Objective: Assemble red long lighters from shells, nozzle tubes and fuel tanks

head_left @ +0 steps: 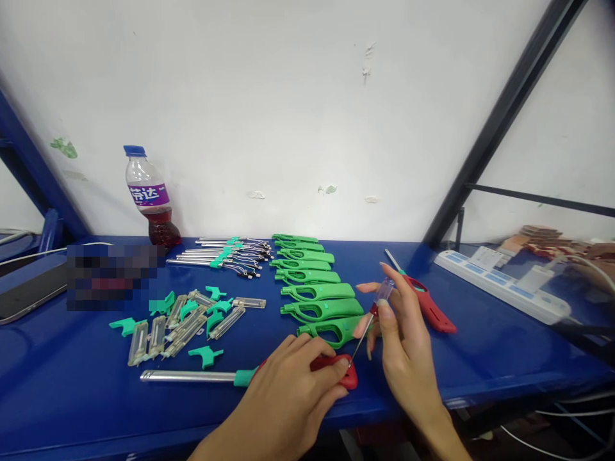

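My left hand (302, 381) is closed over the red body of a long-nosed lighter (352, 378), pressing it to the table near the front edge. The lighter's silver tube (187, 376) points left, with a green collar at its base. In my right hand (403, 346) is a small screwdriver (384, 293) with a clear purple handle, pinched between thumb and fingers. Its thin shaft slants down to the red body's right end, beside my left thumb; the exact tip contact is hard to see. Just behind lies a row of several green lighter shells (319, 309).
Clear fuel tanks (187, 333) and green triggers (206, 356) lie scattered at left. Behind them are metal tubes with wires (223, 256) and a drink bottle (152, 205). Another red lighter (427, 301) and a white power strip (500, 285) lie at right. A phone (31, 291) is far left.
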Action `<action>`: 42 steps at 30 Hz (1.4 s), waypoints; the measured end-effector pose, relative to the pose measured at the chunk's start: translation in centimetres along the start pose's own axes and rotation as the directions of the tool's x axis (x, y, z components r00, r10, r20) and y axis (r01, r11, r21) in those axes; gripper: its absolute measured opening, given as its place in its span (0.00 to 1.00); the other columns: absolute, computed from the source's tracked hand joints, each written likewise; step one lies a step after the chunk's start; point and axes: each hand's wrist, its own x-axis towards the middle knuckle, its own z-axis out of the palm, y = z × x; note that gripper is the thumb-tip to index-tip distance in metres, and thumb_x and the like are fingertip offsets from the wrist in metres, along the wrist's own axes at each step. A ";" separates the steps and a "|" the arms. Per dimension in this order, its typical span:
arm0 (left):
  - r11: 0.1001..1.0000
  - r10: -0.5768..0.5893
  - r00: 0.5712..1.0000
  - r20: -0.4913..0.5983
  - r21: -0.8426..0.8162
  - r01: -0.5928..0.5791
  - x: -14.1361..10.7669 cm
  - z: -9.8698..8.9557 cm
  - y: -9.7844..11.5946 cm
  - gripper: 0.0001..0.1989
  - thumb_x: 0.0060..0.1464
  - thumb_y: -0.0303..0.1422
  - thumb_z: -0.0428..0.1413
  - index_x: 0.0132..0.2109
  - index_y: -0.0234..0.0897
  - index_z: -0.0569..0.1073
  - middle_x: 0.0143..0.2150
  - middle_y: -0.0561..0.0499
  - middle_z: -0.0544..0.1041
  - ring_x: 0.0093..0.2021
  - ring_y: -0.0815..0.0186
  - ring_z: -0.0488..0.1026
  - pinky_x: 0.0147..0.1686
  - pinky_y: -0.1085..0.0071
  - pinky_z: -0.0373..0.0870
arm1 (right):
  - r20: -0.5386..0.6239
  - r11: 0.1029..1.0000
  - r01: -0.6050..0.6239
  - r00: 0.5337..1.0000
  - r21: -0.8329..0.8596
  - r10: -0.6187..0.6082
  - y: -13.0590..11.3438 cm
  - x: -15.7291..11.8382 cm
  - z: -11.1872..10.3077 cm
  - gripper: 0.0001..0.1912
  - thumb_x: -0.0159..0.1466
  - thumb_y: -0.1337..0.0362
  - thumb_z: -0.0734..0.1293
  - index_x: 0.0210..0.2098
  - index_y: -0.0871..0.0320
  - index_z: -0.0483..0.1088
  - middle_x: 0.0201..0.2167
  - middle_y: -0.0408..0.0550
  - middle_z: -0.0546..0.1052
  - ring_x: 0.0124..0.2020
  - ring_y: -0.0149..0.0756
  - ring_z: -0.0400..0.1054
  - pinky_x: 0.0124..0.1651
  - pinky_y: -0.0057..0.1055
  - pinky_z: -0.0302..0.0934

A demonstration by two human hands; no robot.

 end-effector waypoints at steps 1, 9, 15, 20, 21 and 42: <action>1.000 0.004 1.000 -0.001 0.000 -0.004 0.0 0.0 0.0 0.09 0.74 0.34 0.58 0.57 0.46 0.79 0.50 0.52 0.83 0.47 0.57 0.80 0.47 0.57 0.79 | 0.005 1.000 0.017 1.000 0.002 -0.017 0.0 -0.1 0.0 0.24 0.82 0.57 0.61 0.76 0.41 0.61 0.60 0.52 0.78 0.26 0.26 0.76 0.22 0.23 0.70; 1.000 0.015 1.000 0.002 0.007 -0.015 0.0 -0.1 0.0 0.08 0.73 0.33 0.58 0.55 0.46 0.80 0.50 0.52 0.82 0.46 0.58 0.80 0.46 0.58 0.79 | 0.107 0.976 0.217 0.970 0.015 -0.217 0.5 -1.5 -0.4 0.29 0.81 0.67 0.61 0.76 0.37 0.60 0.56 0.49 0.79 0.30 0.27 0.77 0.26 0.26 0.71; 1.000 0.017 1.000 -0.006 0.012 -0.017 0.0 -0.1 -0.1 0.08 0.72 0.33 0.60 0.55 0.46 0.80 0.51 0.51 0.83 0.47 0.57 0.80 0.45 0.58 0.80 | 0.106 0.954 0.294 0.952 -0.049 -0.288 0.3 -1.1 -0.5 0.29 0.74 0.73 0.71 0.69 0.40 0.71 0.44 0.41 0.79 0.30 0.27 0.77 0.36 0.29 0.76; 0.999 0.027 1.000 -0.014 0.019 -0.027 -0.1 0.0 -0.3 0.09 0.73 0.33 0.58 0.55 0.45 0.81 0.52 0.50 0.83 0.47 0.55 0.81 0.47 0.55 0.81 | 0.085 0.939 0.340 0.939 -0.054 -0.335 0.4 -0.8 0.0 0.27 0.69 0.75 0.76 0.62 0.44 0.73 0.41 0.41 0.78 0.32 0.29 0.75 0.30 0.27 0.72; 0.999 0.026 1.000 -0.016 0.020 -0.026 -0.1 0.1 -0.3 0.09 0.74 0.34 0.58 0.55 0.45 0.81 0.52 0.50 0.83 0.47 0.55 0.81 0.47 0.54 0.81 | 0.090 0.936 0.350 0.934 -0.044 -0.345 0.3 -0.8 0.1 0.27 0.69 0.75 0.76 0.61 0.44 0.73 0.41 0.41 0.78 0.32 0.29 0.74 0.30 0.26 0.72; 1.000 -0.011 1.000 -0.015 -0.018 0.011 -0.2 0.2 0.0 0.12 0.72 0.31 0.60 0.58 0.47 0.78 0.53 0.52 0.83 0.49 0.55 0.81 0.48 0.54 0.82 | 0.044 0.931 0.363 0.930 0.043 -0.365 -0.9 -0.9 1.1 0.23 0.70 0.77 0.73 0.57 0.44 0.77 0.42 0.38 0.84 0.38 0.27 0.78 0.42 0.23 0.75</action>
